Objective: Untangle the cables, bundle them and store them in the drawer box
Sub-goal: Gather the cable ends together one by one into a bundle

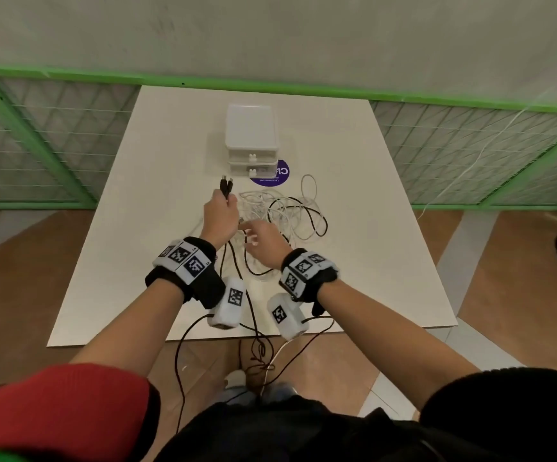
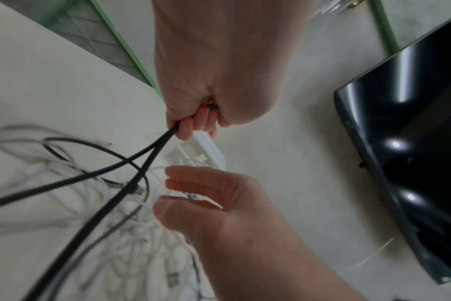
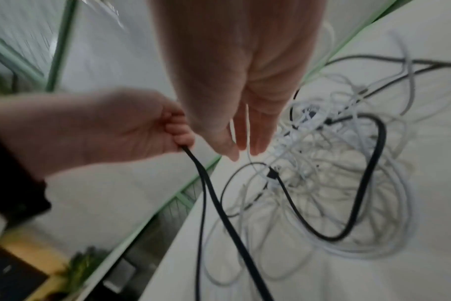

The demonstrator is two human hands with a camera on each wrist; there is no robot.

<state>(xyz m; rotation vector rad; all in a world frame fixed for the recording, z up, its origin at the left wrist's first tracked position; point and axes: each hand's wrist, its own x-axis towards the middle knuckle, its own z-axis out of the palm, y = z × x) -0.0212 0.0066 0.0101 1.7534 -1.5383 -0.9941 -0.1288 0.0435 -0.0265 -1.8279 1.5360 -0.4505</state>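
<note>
My left hand [image 1: 221, 213] [image 2: 193, 120] [image 3: 142, 130] grips a black cable [image 1: 226, 188] [image 2: 111, 169] [image 3: 219, 205] just below its two plug ends, which stick up side by side out of the fist. Both strands hang from the fist toward the table's near edge. My right hand [image 1: 259, 235] [image 2: 206, 193] [image 3: 242, 134] hovers with straight, relaxed fingers over a tangle of white cables [image 1: 290, 208] [image 3: 322, 183] [image 2: 131, 234], holding nothing. A white two-drawer box [image 1: 252, 141] stands behind the tangle with both drawers closed.
The white table [image 1: 137, 228] stands against a green mesh fence [image 1: 37, 141]. A purple round sticker [image 1: 275, 176] lies beside the drawer box. Thin leads from the wrist cameras hang off the near edge. A dark glossy object [image 2: 412, 142] shows in the left wrist view.
</note>
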